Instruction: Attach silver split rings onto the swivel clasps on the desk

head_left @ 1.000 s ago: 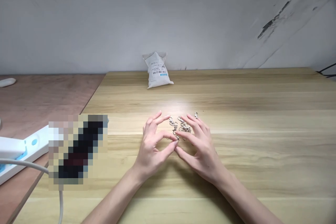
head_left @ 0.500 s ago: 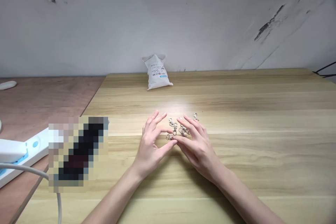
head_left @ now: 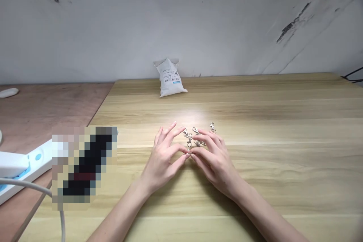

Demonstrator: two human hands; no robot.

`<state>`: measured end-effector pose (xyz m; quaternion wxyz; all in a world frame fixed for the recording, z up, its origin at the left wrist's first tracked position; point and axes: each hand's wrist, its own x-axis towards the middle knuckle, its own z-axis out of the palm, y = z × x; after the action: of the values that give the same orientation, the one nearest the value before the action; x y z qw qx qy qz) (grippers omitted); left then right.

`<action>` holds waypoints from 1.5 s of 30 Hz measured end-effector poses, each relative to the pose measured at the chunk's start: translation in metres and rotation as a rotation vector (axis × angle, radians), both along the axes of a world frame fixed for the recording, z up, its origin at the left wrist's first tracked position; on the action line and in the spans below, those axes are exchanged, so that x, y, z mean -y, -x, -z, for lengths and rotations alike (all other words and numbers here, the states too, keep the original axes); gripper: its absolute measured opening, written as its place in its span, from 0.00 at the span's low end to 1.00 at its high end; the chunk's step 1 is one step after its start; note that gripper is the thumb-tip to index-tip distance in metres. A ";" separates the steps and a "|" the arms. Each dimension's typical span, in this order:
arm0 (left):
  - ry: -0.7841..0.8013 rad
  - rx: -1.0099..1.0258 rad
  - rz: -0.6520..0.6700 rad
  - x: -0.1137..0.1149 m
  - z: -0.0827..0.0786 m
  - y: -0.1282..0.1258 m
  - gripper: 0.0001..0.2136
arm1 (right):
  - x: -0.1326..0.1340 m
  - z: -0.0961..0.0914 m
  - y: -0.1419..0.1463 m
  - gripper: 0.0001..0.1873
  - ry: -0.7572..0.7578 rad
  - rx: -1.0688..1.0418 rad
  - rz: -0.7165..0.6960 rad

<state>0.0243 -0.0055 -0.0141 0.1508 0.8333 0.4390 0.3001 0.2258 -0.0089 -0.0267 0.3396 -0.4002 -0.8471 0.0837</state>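
- Landmark: white pouch (head_left: 170, 77), standing at the back edge of the light wooden table (head_left: 283, 121), against the wall.
- Left hand (head_left: 164, 157) and right hand (head_left: 216, 159) are on the table, well in front of the pouch, with their fingertips meeting.
- Thumb and forefinger of each hand are pinched on one small clasp (head_left: 189, 152). It is mostly hidden, with only a glint of metal showing. The other fingers are spread and raised.
- Pile of clasps (head_left: 196, 138): between the pouch and the hands, just beyond the fingertips, lying on the table.
- Single clasp (head_left: 212, 127): apart from the pile, in front of the pouch and slightly to its right.
- Power strip (head_left: 27, 162): far left and in front of the pouch, at the table's left edge, with a grey cable (head_left: 61, 221) running toward the camera.
- Blurred patch (head_left: 85, 166): front-left of the pouch. Its contents cannot be read.
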 end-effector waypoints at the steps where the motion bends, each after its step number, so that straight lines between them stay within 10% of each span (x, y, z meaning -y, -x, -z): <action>1: 0.000 -0.014 0.006 0.000 -0.001 0.001 0.05 | 0.000 -0.001 0.000 0.08 0.011 0.003 -0.003; 13: 0.276 0.290 -0.024 -0.003 0.000 0.002 0.03 | 0.001 -0.008 0.002 0.07 0.050 -0.092 -0.022; 24: -0.443 -0.350 -0.017 0.002 -0.008 -0.007 0.07 | 0.001 -0.003 0.003 0.06 0.091 0.039 -0.011; 34: 0.187 0.209 -0.114 0.003 -0.002 -0.004 0.01 | 0.002 -0.004 -0.002 0.07 0.160 -0.177 -0.046; 45: 0.220 0.288 -0.005 0.000 -0.002 0.001 0.04 | 0.003 -0.004 0.000 0.07 0.176 -0.252 -0.022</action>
<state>0.0237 -0.0050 -0.0126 0.3017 0.7590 0.4454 0.3669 0.2262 -0.0122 -0.0228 0.4059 -0.4053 -0.7914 0.2111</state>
